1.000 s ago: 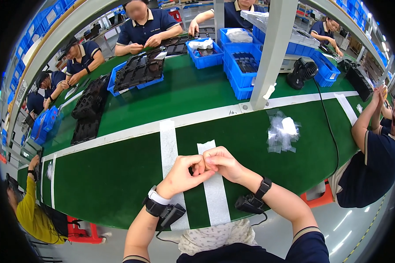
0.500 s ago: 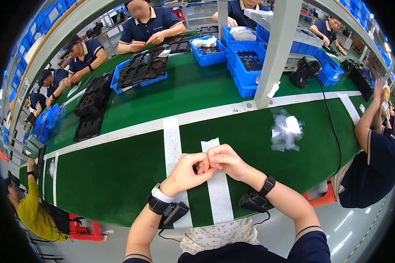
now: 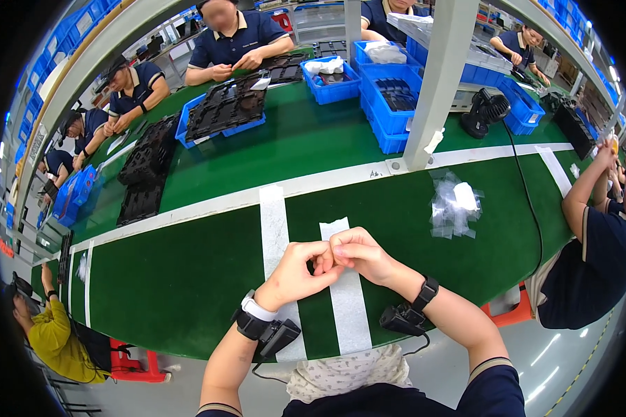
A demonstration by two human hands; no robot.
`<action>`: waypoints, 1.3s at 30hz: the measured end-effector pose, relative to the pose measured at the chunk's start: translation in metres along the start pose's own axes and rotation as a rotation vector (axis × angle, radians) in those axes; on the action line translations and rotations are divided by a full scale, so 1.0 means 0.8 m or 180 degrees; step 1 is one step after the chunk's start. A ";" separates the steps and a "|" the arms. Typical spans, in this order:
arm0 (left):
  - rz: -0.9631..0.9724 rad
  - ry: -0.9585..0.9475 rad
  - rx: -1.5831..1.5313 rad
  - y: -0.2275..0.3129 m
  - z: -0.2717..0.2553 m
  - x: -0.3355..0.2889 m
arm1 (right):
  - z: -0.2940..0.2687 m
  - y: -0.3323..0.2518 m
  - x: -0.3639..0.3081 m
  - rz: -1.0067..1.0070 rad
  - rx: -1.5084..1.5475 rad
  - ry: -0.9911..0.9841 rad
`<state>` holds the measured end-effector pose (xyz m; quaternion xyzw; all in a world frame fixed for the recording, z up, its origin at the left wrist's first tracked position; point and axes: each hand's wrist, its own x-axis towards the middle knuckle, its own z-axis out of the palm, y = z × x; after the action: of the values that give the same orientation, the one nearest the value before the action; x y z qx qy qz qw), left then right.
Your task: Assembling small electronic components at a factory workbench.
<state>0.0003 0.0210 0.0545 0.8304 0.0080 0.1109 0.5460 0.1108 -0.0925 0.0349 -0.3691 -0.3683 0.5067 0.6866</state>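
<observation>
My left hand (image 3: 300,270) and my right hand (image 3: 364,256) meet fingertip to fingertip above the green table mat (image 3: 174,278). Both are closed in a pinch. Whatever lies between the fingers, if anything, is hidden by them. Beneath the hands run two strips of pale tape: a longer one (image 3: 274,222) by the left hand and a shorter one (image 3: 350,316) under the right. To the right of my hands lies a loose pile of small clear plastic pieces (image 3: 446,215) with a white patch on it.
A pale metal post (image 3: 438,90) rises beyond the table's white divider. Behind it stand blue bins (image 3: 389,125), black moulded trays (image 3: 226,108) and a small black fan (image 3: 485,111) with a trailing cable (image 3: 528,187). Co-workers sit across and at both sides.
My hands hold nearly the same pinched pose. At the right edge, a co-worker's raised hands have come down a little.
</observation>
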 end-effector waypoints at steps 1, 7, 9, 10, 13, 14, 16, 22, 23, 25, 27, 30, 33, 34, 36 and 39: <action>-0.0005 0.0003 0.0014 0.000 0.000 0.000 | 0.001 -0.003 0.000 -0.0007 -0.0010 0.0001; -0.0001 0.0066 0.0018 0.003 0.000 0.000 | 0.001 0.000 0.001 -0.0002 0.0046 -0.0034; 0.0005 0.0042 0.0003 -0.001 0.001 0.000 | 0.001 0.000 0.000 0.0007 0.0031 0.0003; 0.0012 0.0021 -0.0018 -0.003 0.001 0.000 | 0.000 0.000 -0.001 0.0022 0.0013 0.0041; -0.0023 0.0025 -0.0013 0.000 0.000 -0.001 | -0.003 0.004 0.001 0.0012 0.0021 -0.0028; -0.0024 0.0029 -0.0013 0.000 0.000 -0.001 | -0.003 0.004 0.001 0.0014 0.0021 -0.0031; -0.0050 0.0035 0.0036 0.001 0.000 -0.001 | -0.003 0.005 0.002 -0.0005 0.0018 -0.0044; -0.0022 0.0026 0.0010 -0.002 0.001 -0.001 | -0.002 0.002 0.001 0.0015 -0.0052 -0.0009; -0.0028 0.0036 0.0012 -0.001 0.000 -0.001 | 0.000 0.001 0.001 0.0020 -0.0048 -0.0019; -0.0025 0.0022 0.0021 0.001 0.000 -0.001 | 0.003 -0.002 0.000 0.0023 0.0007 0.0012; 0.0032 -0.0016 0.0028 -0.004 -0.001 -0.002 | 0.002 -0.002 0.000 0.0039 -0.0027 0.0005; 0.0088 -0.0075 0.0060 -0.005 -0.002 -0.001 | 0.000 -0.002 0.000 0.0048 -0.0079 0.0006; 0.0084 -0.0082 0.0086 -0.003 -0.001 0.001 | -0.004 -0.002 -0.001 0.0042 -0.0098 -0.0007; 0.0086 -0.0091 0.0072 -0.002 0.000 0.001 | -0.005 -0.002 -0.002 0.0042 -0.0101 0.0000; 0.0051 0.0012 0.0047 -0.005 0.002 -0.001 | 0.001 -0.004 0.000 0.0025 -0.0099 -0.0026; 0.0002 0.0091 -0.0006 -0.005 0.002 -0.002 | 0.001 -0.002 0.000 0.0013 -0.0081 -0.0047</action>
<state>-0.0007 0.0208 0.0502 0.8282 0.0153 0.1229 0.5465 0.1110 -0.0923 0.0363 -0.3748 -0.3790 0.5060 0.6781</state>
